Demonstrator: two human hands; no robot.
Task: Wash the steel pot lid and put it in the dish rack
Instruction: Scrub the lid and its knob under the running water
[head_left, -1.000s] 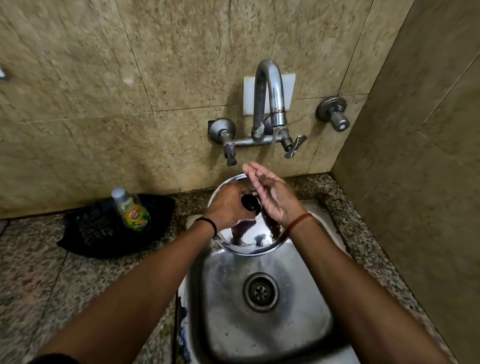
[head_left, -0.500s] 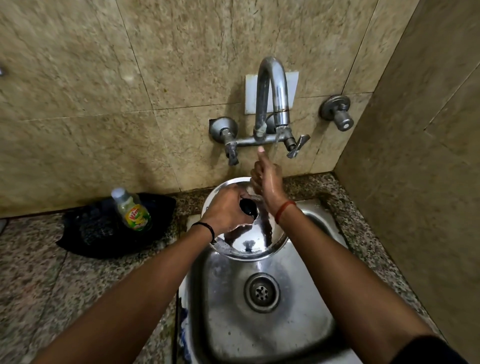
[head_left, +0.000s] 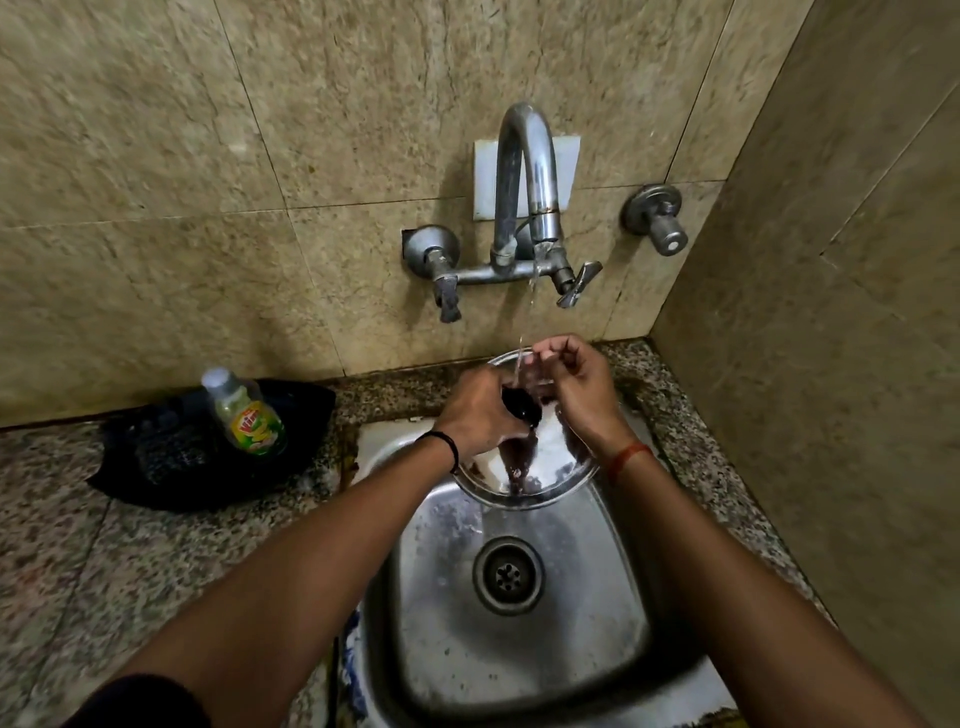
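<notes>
The steel pot lid is held tilted over the back of the steel sink, its shiny face toward me. My left hand grips the lid's black knob. My right hand lies on the lid's far rim with its fingers curled around the edge. A thin stream of water falls from the tap onto the lid between my hands. No dish rack is in view.
A dish-soap bottle stands on a black scrubber cloth on the granite counter to the left. The sink drain lies below the lid. A tiled wall closes in on the right, with a second valve on the back wall.
My right hand came down from the tap handle and closed on the lid's far rim. Water now runs from the tap. My left hand kept its hold on the knob.
</notes>
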